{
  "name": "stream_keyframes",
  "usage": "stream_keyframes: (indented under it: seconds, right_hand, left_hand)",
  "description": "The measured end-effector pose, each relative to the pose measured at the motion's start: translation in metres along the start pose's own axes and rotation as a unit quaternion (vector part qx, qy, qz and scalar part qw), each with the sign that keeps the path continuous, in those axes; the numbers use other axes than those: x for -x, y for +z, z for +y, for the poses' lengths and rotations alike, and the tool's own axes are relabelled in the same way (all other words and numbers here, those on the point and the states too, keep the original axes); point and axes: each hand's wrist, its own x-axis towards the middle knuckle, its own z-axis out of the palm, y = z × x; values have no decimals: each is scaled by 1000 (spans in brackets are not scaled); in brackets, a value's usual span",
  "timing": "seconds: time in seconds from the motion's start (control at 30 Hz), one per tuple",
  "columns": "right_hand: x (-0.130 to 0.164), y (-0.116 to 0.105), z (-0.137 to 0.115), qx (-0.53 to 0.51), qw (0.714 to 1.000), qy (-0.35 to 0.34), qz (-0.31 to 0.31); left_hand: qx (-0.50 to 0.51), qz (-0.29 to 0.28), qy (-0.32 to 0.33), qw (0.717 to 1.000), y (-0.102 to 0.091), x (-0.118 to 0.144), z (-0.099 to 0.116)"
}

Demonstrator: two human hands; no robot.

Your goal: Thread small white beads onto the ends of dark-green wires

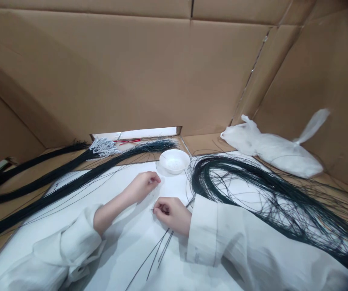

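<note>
Two or more thin wire ends (151, 209) look pinched in the right hand (172, 214), mid-sheet, tips jutting out, probably to keep them exposed. The left hand (144, 186) curls its fingers; whether on anything, I cannot tell. One bowl (174, 171), by the white sheet's (125, 254) far edge, seems placed for easy reach. Three bundles (71, 184) lie leftward, one looped bundle (261, 178) rightward.

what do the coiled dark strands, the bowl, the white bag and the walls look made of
Coiled strands: perhaps coated wire or cord; slightly glossy, with springy curves.
Bowl: likely plastic, possibly ceramic; smooth and white.
Bag: probably thin plastic film; wrinkled, partly translucent.
Walls: apparently cardboard; matt brown with straight creases.
</note>
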Motion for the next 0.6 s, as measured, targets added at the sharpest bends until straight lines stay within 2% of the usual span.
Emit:
stream_keyframes:
  seconds: [0.13,0.2,0.27,0.33,0.43,0.5,0.6]
  right_hand:
    - [0,0,1,-7,1000,4,-2]
    - [0,0,2,-20,1000,8,1]
    - [-1,0,3,-54,998,36,-1]
    - [-3,0,4,-110,990,84,-7]
    - [-8,0,6,-213,968,132,10]
    - [-11,1,7,-274,950,143,41]
    - [-15,2,9,-328,929,157,76]
  left_hand:
    - [17,-20,-10,1000,-39,11,0]
    - [-6,9,-40,999,-57,26,-9]
    - [-42,50,-81,995,-66,45,-27]
    - [-61,71,-129,987,-62,64,-45]
    - [-58,85,-179,978,-42,82,-61]
    - [-43,75,-189,978,-25,83,-59]
    - [-15,49,-169,984,-3,75,-42]
